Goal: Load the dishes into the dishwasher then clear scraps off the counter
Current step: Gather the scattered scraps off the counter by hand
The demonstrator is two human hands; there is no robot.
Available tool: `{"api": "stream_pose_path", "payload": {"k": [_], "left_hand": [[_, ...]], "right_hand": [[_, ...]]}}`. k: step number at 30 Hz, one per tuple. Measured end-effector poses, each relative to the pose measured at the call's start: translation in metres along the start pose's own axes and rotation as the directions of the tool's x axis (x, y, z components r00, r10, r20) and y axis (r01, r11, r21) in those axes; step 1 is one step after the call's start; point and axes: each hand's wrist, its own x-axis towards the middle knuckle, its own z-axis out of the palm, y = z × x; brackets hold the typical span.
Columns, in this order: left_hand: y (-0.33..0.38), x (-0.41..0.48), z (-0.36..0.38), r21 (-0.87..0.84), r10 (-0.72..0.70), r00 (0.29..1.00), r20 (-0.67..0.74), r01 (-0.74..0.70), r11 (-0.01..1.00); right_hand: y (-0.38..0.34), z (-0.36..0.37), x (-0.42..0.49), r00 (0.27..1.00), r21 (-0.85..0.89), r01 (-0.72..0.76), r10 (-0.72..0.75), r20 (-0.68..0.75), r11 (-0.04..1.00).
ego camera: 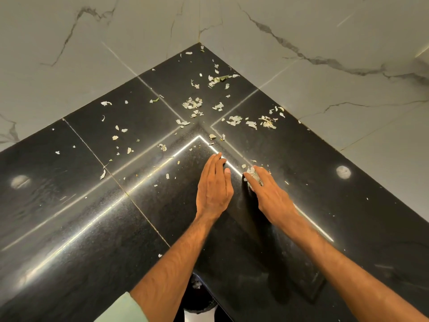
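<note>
We note a black polished stone counter (69, 205) wrapping an inside corner. Pale papery scraps (192, 103) lie scattered on it, thickest toward the far corner and far right. Flakes are sparser to the left, with few near us.

Single head cam, wide-angle, lines bowed at the edges. Looks fwd + steeply down into corner of black counter (69, 205), close range. Marble walls (69, 31) fill upper frame. Left forearm (167, 270) and right forearm (336, 263) enter from bottom edge.
</note>
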Motion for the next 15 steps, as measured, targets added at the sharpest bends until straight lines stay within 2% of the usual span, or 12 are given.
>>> {"api": "stream_pose_path", "payload": {"k": [2,7,15], "left_hand": [[0.0006,-0.0004,-0.0003,0.006,0.004,1.0,-0.006,-0.004,1.0],[-0.0003,-0.0002,0.0014,0.014,0.013,1.0,-0.008,-0.013,1.0],[-0.0022,-0.0006,0.0041,0.02,0.031,0.999,-0.025,-0.03,0.999]], "right_hand": [[-0.0046,0.0007,-0.0018,1.0,-0.025,-0.008,0.008,-0.015,1.0],[-0.0056,0.0028,-0.0024,0.996,-0.143,0.068,-0.076,-0.049,0.987],[-0.0126,0.0033,0.005,1.0,-0.28,0.029,-0.031,-0.003,0.96]]}}
